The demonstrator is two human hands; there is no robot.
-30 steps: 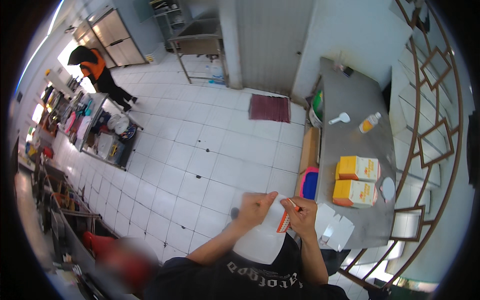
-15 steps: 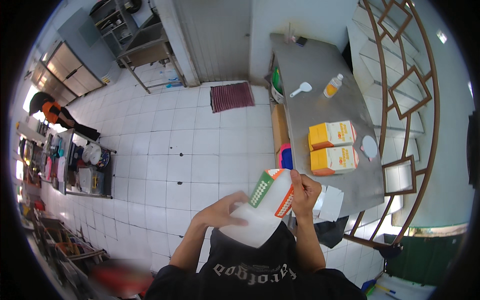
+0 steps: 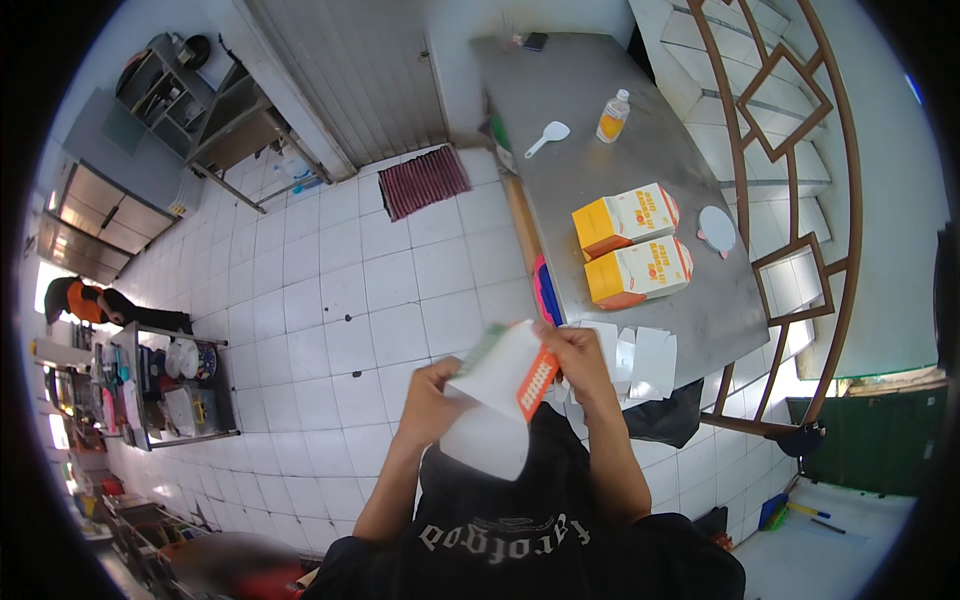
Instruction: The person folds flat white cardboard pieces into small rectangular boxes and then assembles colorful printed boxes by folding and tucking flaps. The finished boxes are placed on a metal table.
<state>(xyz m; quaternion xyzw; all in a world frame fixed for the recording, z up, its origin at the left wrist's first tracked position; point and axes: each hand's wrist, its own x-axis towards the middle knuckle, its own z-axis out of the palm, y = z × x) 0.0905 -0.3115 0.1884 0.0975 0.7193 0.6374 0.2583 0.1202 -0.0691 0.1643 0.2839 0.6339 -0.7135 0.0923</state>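
Observation:
A partly folded cardboard carton (image 3: 487, 437), white on the side facing me, is held up in front of my chest. It has an orange patterned flap on its right and a blurred green one at its upper left. My left hand (image 3: 430, 402) grips the carton's left side, its fingertips partly hidden. At the upper right corner, by the orange flap, my right hand (image 3: 580, 362) pinches the board. Just beyond that hand, more white carton pieces (image 3: 652, 364) lie at the near end of the metal table (image 3: 570, 225).
Two yellow-and-white cartons (image 3: 640, 270) stand on the table. A white scoop (image 3: 548, 137), a bottle with orange contents (image 3: 612, 118) and a round-lidded container (image 3: 717, 228) are there too. A black bag (image 3: 660, 415) hangs by the near end. Far left, another person (image 3: 88, 302) stands near a shelf cart (image 3: 185, 385).
My left hand, loosely spread before, has closed on the carton's left side. The carton has tilted, and its green flap has turned away. The whole view has shifted, with the table now further left.

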